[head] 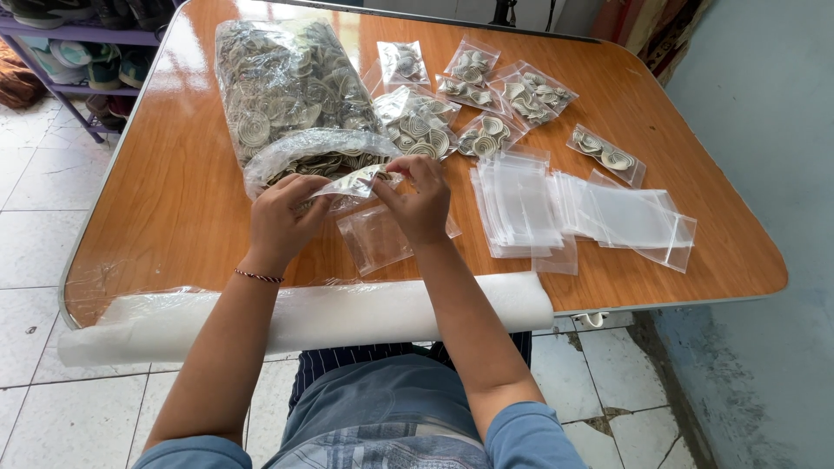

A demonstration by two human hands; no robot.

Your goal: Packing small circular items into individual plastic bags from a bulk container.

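Note:
Both hands meet over a wooden table (174, 208). My left hand (282, 219) and my right hand (420, 201) pinch opposite ends of a small clear plastic bag (356, 183) holding a few pale spiral-shaped pieces. Just behind it lies a large clear sack (282, 91) full of the same spiral pieces, its mouth open toward my hands. An empty small clear bag (375, 239) lies flat on the table under my hands.
Several filled small bags (486, 95) lie at the back of the table. A stack of empty clear bags (521, 204) and more spread bags (630, 217) lie to the right. A white roll (304, 317) lies along the near edge. A shelf (78, 52) stands at far left.

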